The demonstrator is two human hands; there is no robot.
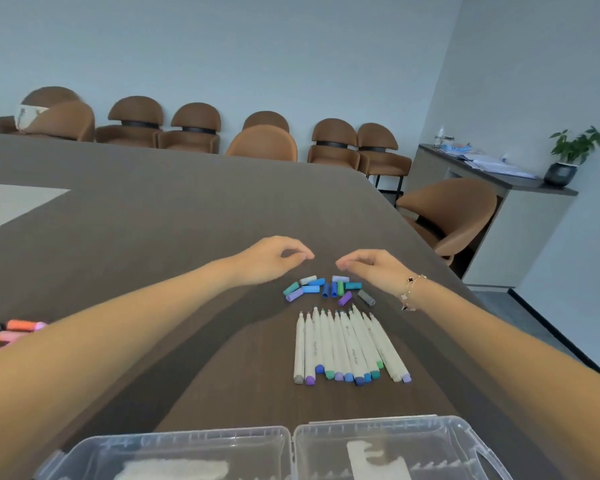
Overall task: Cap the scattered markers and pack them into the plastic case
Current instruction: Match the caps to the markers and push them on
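Our left grip (274, 259) and right grip (368, 266) hover with fingers loosely curled, holding nothing; loose caps (326, 289) lie just nearside, uncapped markers (347, 344) nearer.

A dark wood-grain bench (153, 216) carries a row of uncapped markers (347, 344), loose caps (326, 289) just beyond them, an open clear plastic case (291, 452) at the near edge, and orange and pink markers (11, 332) at the left edge.
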